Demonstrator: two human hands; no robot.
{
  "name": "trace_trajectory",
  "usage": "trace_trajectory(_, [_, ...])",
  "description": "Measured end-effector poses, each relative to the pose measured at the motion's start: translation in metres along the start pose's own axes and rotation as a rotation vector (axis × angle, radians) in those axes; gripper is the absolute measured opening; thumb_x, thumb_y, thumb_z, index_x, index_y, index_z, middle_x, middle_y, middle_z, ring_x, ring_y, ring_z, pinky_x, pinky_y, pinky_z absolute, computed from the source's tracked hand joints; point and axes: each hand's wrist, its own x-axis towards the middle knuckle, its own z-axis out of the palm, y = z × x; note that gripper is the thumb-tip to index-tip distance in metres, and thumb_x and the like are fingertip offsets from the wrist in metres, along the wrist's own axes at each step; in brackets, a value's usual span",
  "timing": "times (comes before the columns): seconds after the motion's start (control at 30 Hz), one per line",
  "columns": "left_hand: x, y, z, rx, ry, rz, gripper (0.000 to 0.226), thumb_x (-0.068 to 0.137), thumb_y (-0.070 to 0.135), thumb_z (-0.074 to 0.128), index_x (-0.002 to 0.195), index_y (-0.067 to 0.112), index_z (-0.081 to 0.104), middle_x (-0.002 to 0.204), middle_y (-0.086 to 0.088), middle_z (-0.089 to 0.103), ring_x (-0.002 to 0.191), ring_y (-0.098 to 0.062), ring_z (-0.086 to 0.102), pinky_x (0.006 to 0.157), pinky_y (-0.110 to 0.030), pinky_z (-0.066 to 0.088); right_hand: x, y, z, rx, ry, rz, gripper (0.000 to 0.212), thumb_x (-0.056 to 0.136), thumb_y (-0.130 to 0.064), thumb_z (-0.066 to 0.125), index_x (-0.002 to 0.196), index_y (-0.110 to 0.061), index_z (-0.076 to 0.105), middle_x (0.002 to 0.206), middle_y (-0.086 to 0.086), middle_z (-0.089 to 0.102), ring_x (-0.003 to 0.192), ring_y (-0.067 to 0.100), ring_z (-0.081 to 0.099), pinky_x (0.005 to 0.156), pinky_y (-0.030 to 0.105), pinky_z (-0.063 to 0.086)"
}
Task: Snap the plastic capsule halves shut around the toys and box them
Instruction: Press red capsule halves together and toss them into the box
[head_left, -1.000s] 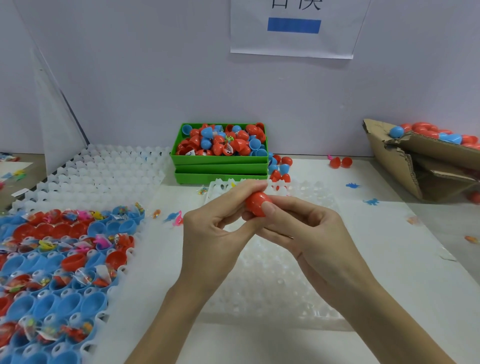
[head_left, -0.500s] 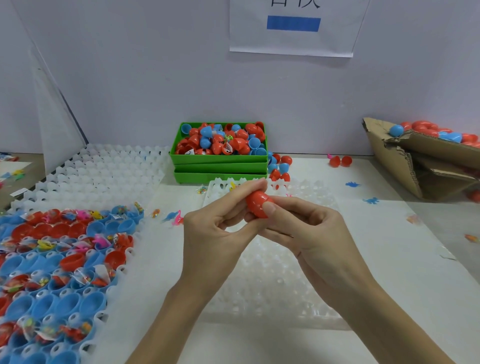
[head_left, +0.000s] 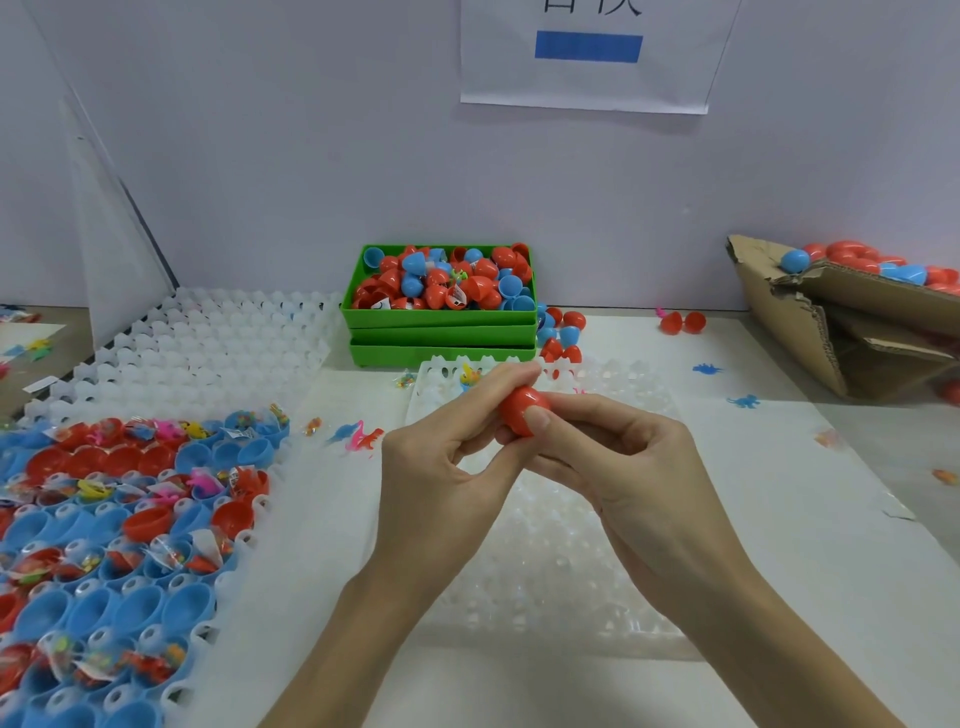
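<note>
Hands, left hand (head_left: 441, 467) and right hand (head_left: 623, 467), pinch red capsule (head_left: 522, 410) above clear tray (head_left: 561, 597).

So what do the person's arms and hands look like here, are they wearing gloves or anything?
No gloves. The left hand and the right hand are both bare, with short, unpainted nails. Both forearms are bare too as far as the frame shows, with no sleeve edge in sight. No rings, watch or wristband can be seen, and there are no markings on either hand.
</note>
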Motion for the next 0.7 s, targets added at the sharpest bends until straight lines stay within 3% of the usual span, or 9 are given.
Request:
trace_trajectory(0.2, [0.0002,-0.0018,0.0038,-0.006,-0.061,0.027,0.052,0.095,0.006,0.071,0.145,0.013,0.059,0.141,0.004,0.066,0.132,-0.011,0.061,0.105,-0.027,0.054,-0.0026,-0.0007,0.0029,-0.028,0.038,-0.034,0.026,0.085,-0.025,0.079,0.109,-0.017,0.081,0.103,0.007,0.08,0.102,0.023,0.076,0.091,0.028,0.06])
trace_trajectory(0.33, [0.0011,0.0001,0.0025,-0.106,-0.053,0.006,0.053,0.097,0.005,0.07,0.147,0.01,0.055,0.143,0.007,0.064,0.136,-0.013,0.058,0.107,-0.027,0.052,-0.0015,-0.005,0.0044,0.137,-0.038,0.027,0.022,0.092,-0.026,0.071,0.108,-0.016,0.081,0.112,0.01,0.078,0.11,0.025,0.074,0.089,0.026,0.06])
trace_trajectory(0.47, [0.0012,0.005,0.0022,-0.163,-0.074,0.003,0.051,0.098,0.011,0.067,0.148,0.013,0.055,0.145,0.009,0.063,0.139,-0.014,0.056,0.107,-0.024,0.051,0.0011,-0.0065,0.0016,0.241,-0.079,0.124,0.022,0.089,-0.021,0.075,0.108,-0.013,0.081,0.117,0.015,0.076,0.114,0.03,0.072,0.087,0.029,0.061])
trace_trajectory(0.7, [0.0021,0.0059,0.0038,-0.136,-0.075,0.058,0.041,0.101,0.013,0.063,0.142,0.011,0.057,0.14,0.003,0.065,0.137,-0.024,0.058,0.109,-0.037,0.052,0.0026,-0.0044,0.0004,0.325,-0.133,0.163,0.027,0.086,-0.024,0.08,0.109,-0.01,0.08,0.121,0.019,0.074,0.115,0.033,0.072,0.089,0.032,0.061])
